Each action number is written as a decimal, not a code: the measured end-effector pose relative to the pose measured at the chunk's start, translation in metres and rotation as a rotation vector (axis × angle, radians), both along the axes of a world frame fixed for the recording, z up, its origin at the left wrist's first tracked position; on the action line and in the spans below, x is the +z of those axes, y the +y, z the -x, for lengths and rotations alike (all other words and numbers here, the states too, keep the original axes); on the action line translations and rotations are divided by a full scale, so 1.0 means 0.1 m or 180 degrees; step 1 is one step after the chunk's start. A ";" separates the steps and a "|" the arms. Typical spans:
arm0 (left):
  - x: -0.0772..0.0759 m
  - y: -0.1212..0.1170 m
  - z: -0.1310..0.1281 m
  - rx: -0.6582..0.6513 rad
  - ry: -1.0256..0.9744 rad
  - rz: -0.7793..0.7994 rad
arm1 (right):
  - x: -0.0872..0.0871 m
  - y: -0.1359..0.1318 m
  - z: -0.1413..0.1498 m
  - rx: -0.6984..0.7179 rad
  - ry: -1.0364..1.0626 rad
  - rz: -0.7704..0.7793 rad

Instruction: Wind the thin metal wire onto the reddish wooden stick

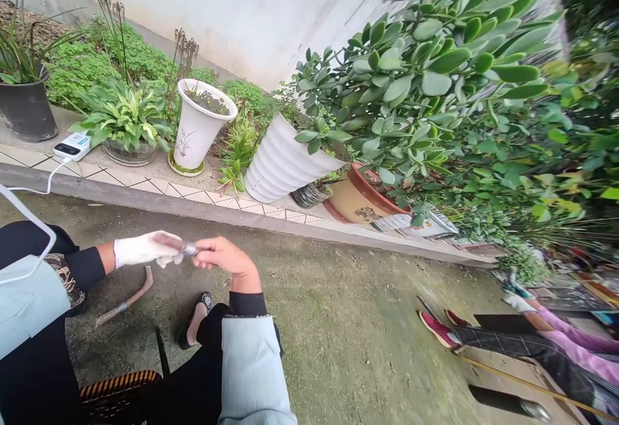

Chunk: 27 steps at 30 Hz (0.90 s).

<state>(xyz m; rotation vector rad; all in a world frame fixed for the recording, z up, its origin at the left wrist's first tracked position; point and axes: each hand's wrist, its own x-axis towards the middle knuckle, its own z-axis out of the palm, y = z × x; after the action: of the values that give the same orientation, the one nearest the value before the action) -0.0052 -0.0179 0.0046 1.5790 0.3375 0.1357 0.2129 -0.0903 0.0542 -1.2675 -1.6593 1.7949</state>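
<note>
Holding a blurred brown stick (167, 241) in our white-gloved left hand (142, 250), we pinch its shiny end (189, 249) in our bare right hand (225, 255), above ground (348, 328) where a curved stick (128, 303) lies.

Site: outdoor yard, courtyard-like
Ground (348, 328): hard, green-stained
Ledge (118, 176): tiled, bearing white flowerpot (196, 135), bushy succulent (435, 83)
Wall (251, 12): pale, streaked

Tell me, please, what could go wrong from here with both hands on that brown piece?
The right hand is bare, unlike the gloved left hand, so it might get scraped if the brown piece slips. The curved rod lies on the ground near the shoe and could be stepped on. A white cable runs from the white device on the ledge, so a snag might drag the device down.
</note>
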 end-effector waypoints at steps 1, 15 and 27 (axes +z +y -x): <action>-0.01 -0.01 -0.01 0.0111 0.0018 0.0160 | 0.02 0.00 -0.06 -0.0548 0.0152 -0.0161; 0.32 0.04 0.02 -0.0396 0.0144 -0.1219 | -0.26 0.05 0.29 0.0738 -0.2809 0.0198; -0.06 0.00 -0.02 -0.0279 0.0419 -0.0068 | -0.11 0.03 0.00 -0.1738 -0.0953 -0.0752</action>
<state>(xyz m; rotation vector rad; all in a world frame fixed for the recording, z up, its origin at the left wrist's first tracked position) -0.0028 -0.0180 -0.0016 1.6250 0.3697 -0.0326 0.2127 -0.0877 0.0432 -1.7274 -1.4207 1.0989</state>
